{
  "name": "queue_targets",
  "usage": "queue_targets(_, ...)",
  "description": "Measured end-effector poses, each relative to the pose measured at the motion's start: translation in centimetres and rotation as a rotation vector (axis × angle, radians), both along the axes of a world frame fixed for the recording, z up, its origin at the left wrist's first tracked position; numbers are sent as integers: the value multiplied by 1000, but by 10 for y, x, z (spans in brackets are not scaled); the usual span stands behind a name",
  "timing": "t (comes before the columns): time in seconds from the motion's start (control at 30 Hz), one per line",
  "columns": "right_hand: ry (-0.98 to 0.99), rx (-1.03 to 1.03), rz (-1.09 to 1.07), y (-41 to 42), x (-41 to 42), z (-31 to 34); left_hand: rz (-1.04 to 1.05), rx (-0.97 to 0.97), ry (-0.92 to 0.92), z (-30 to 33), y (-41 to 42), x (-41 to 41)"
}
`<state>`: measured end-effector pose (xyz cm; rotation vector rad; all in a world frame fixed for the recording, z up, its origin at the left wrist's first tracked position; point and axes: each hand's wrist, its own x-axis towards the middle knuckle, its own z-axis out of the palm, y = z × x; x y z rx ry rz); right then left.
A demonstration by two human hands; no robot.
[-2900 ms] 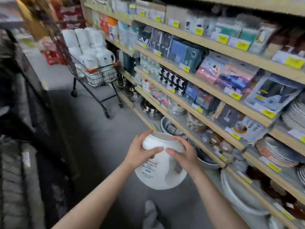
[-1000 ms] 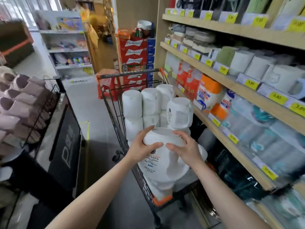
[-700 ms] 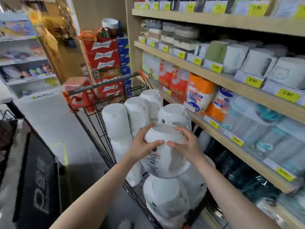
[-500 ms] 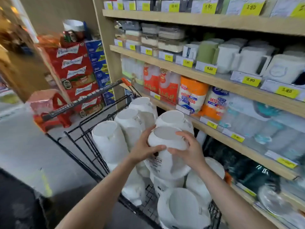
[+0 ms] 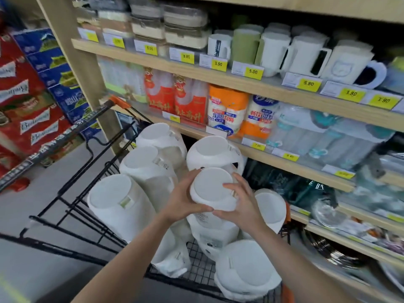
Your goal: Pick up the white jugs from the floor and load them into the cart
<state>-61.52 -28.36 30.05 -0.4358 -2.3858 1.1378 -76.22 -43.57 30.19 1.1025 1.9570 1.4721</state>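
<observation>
I hold a white jug (image 5: 211,189) by its top, upright, over the middle of the black wire cart (image 5: 72,206). My left hand (image 5: 183,200) grips its left side and my right hand (image 5: 242,204) its right side. The jug's lower body rests among other white jugs in the cart. Several white jugs fill the cart: one at the left (image 5: 113,202), one behind (image 5: 213,154), one in front (image 5: 249,267). The cart's handle (image 5: 65,136) with orange ends runs up to the left.
Wooden shelves (image 5: 240,82) at the right carry mugs, food boxes, packs of cups and yellow price tags. Red and blue drink cartons (image 5: 30,88) are stacked at the far left. Grey floor (image 5: 32,270) lies left of the cart.
I walked up to the cart with the jug in both hands. The jug has gone down from above the cart into the pile of jugs. Both hands keep their grip.
</observation>
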Motion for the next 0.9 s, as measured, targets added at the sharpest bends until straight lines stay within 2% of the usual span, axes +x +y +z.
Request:
queue_targets(0.47,-199,45,81,-7,-19,13,-3,-115,107,-2,-18,-31)
queue_targets(0.77,-306,10,114,-1,-22,35,66,-141,151,18,-27,-39)
queue_targets(0.9,-310,35,100,3,-11,53,33,-120,249,38,-17,-38)
